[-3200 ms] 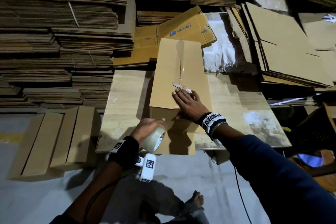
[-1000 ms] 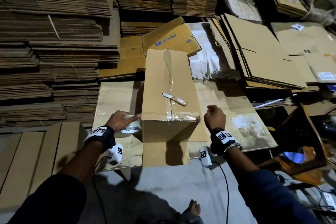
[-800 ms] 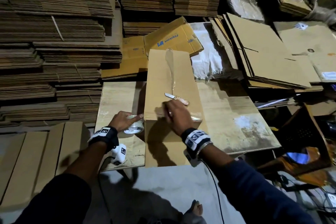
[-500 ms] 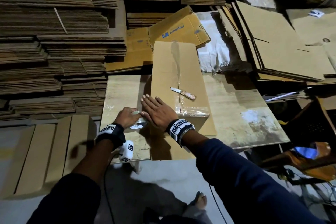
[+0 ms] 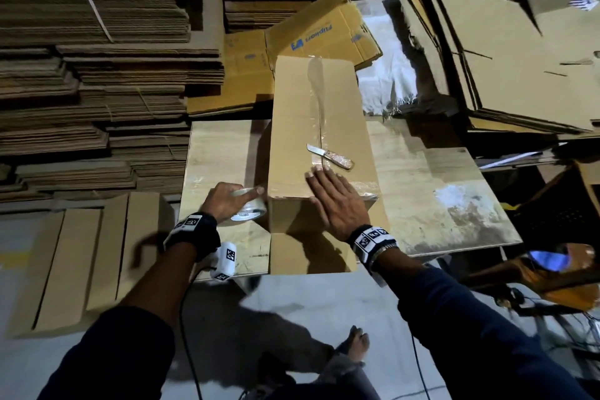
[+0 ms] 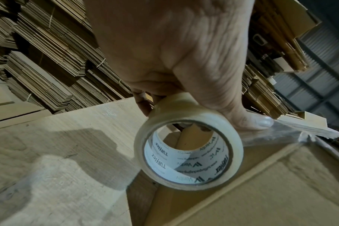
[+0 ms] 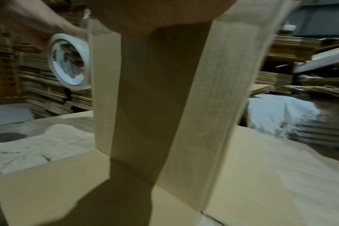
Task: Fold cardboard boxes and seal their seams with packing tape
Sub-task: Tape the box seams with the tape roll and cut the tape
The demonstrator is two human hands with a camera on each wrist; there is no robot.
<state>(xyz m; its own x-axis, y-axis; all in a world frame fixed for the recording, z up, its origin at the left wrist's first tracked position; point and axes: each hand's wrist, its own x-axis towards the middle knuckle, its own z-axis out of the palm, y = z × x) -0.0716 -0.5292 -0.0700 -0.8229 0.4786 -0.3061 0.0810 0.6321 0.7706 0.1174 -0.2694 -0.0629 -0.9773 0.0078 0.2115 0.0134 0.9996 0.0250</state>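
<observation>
One folded cardboard box (image 5: 319,127) stands on the wooden surface (image 5: 431,191), long and narrow, with a clear strip of tape already running down its top seam and another band crossing the near end. It looks light and hollow, stiff along its edges but likely to dent in the middle of a panel, so the corners and folded edges are the safer places to press or lift. The right hand (image 5: 337,204) lies flat on the near end of the top, fingers straight and spread, smoothing the cross band. The left hand (image 5: 227,201) grips the one tape roll (image 5: 248,213) just beside the box's left wall, fingers through the core and the thumb pressing the film where it leaves the roll; a short length of tape stretches from roll to box corner. That film is thin, sticky and quick to wrinkle, so it probably wants steady tension. One small knife (image 5: 329,156) rests on the box top, just beyond the right fingertips. Flat cardboard sheets (image 5: 97,42) are stacked behind, too many to count.
</observation>
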